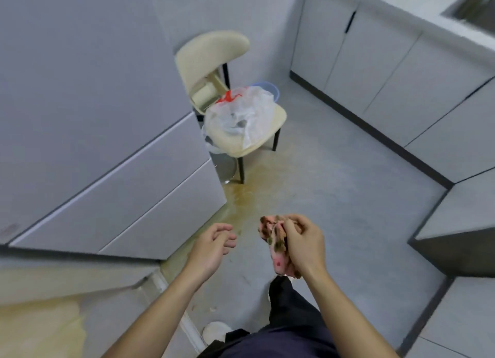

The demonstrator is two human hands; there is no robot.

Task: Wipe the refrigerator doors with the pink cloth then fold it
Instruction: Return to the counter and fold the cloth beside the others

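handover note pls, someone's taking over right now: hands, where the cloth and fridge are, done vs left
Right hand: closed on the pink cloth, which is bunched and stained, held at waist height.
Left hand: open, empty, beside the cloth but not touching it.
Refrigerator doors: to the left, shut; neither hand is on them.
Done: cannot tell from this view whether the doors are wiped.
Left: check or finish the wipe, then fold the cloth; it is not folded yet.

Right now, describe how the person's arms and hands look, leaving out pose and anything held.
Both forearms are bare, with no sleeves in view. The left hand and right hand wear no gloves, and no rings, watch or bracelets show. Lower down, dark navy clothing appears.
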